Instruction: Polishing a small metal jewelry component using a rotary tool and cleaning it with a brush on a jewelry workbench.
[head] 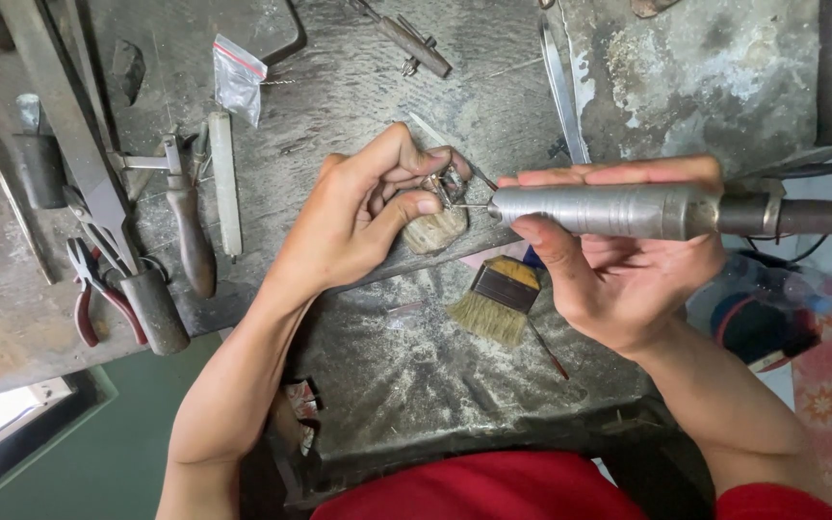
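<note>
Left hand pinches small metal piece against wooden peg. Right hand grips rotary handpiece. Advise: keep piece braced, bit pressure light, fingers off tip.

A worn, dust-covered grey metal workbench is carrying everything. Lying on it: a flat bristle brush with dark ferrule near the middle, red-handled pliers at the left, a wooden-handled tool beside a pale narrow bar, a small clear plastic zip bag farther back, long steel tweezers at the top right.
</note>
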